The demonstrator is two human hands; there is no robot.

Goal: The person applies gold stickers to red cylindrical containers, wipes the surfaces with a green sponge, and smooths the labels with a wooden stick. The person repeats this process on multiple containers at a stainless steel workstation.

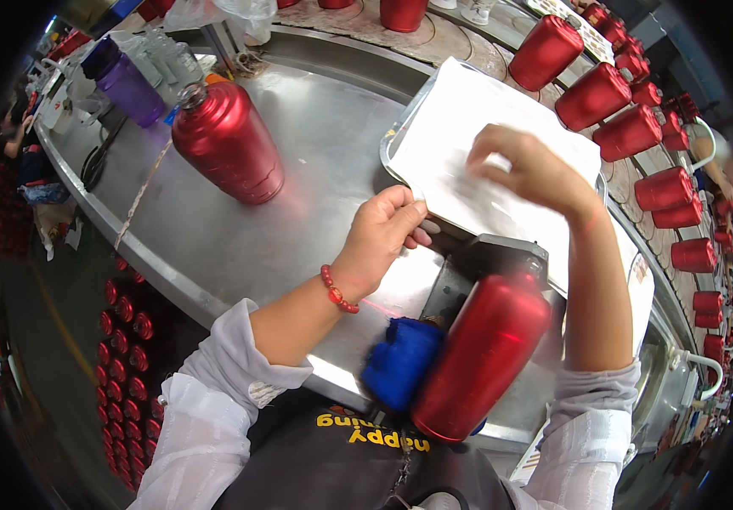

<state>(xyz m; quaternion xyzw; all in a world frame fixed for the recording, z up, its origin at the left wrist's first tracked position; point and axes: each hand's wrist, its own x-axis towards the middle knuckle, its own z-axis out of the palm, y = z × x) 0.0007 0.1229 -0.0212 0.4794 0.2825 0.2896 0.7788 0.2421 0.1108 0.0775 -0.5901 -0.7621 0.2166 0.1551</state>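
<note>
My left hand (386, 229), a red bead bracelet on its wrist, is at the near left edge of a white sheet (502, 110) lying in a shallow metal tray. Its thumb and forefinger are pinched together; whatever is between them is too small to make out. Above the sheet hovers my right hand (523, 166), fingers bent and smeared by motion. Between my forearms a shiny red bottle (489, 348) lies tilted, its neck by a dark metal holder (511, 246), with a blue cloth (400, 361) beside it. Another red bottle (226, 140) stands on the metal table to the left.
A purple bottle (128, 85) and several clear glass bottles (171, 55) stand at the far left. Beyond the tray, a conveyor carries several red bottles (591, 95). Many more red bottles (128, 340) are stacked below the table's left edge (162, 276).
</note>
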